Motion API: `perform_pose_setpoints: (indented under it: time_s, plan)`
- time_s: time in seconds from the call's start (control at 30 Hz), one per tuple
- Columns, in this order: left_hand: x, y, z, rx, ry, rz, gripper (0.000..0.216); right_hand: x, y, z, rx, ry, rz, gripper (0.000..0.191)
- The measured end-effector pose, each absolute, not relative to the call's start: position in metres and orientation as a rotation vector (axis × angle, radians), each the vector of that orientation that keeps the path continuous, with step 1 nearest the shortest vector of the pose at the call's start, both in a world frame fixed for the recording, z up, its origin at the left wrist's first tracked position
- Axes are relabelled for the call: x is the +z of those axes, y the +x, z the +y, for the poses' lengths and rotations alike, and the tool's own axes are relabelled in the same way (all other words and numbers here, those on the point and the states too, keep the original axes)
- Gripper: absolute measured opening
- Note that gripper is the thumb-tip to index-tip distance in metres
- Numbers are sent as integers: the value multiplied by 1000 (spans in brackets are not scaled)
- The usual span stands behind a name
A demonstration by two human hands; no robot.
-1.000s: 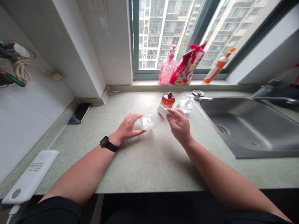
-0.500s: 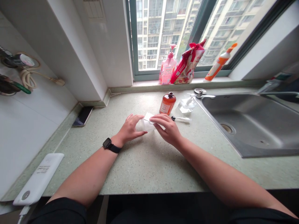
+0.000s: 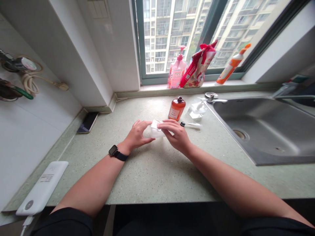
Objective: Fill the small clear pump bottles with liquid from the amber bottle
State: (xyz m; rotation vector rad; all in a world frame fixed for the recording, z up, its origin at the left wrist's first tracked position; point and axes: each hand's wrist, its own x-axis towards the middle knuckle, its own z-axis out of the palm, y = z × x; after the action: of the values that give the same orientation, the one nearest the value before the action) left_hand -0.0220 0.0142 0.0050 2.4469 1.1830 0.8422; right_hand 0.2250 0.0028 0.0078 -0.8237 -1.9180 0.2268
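Observation:
A small translucent white container (image 3: pixel 157 132) with a white piece on top sits on the counter between my hands. My left hand (image 3: pixel 139 133) curves round its left side, thumb and fingers apart around it. From the right, the fingers of my right hand (image 3: pixel 174 131) lie together over the container's top and right side, hiding part of it. Just behind stands an amber bottle (image 3: pixel 176 109) with a pale label and an uncovered dark neck. A pump top (image 3: pixel 190 125) with a black collar and a clear tube lies beside my right hand.
A clear pump dispenser (image 3: pixel 197 109) stands near the steel sink (image 3: pixel 268 131). On the sill are a pink pump bottle (image 3: pixel 176 72), a red bag (image 3: pixel 198 67) and an orange-and-white bottle (image 3: pixel 230 68). A phone (image 3: pixel 88 122) and a white power bank (image 3: pixel 42 187) lie to the left.
The view has shifted very slightly. Both hands stay at the container in almost the same pose.

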Motion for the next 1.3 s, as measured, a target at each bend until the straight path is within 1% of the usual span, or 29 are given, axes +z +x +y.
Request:
perform_pose_setpoints:
  time_s: [0.47,1.1,1.3]
  plan:
    - [2,-23,17,808,2456,1207,73,9,228,8,457,-847,-1898,25]
    - [2,-22,18,767,2430,1230,75,12,228,14,578,-767,-1904,24]
    - [4,-23,21,783,2433,1150,73,14,229,16,584,-761,-1902,23]
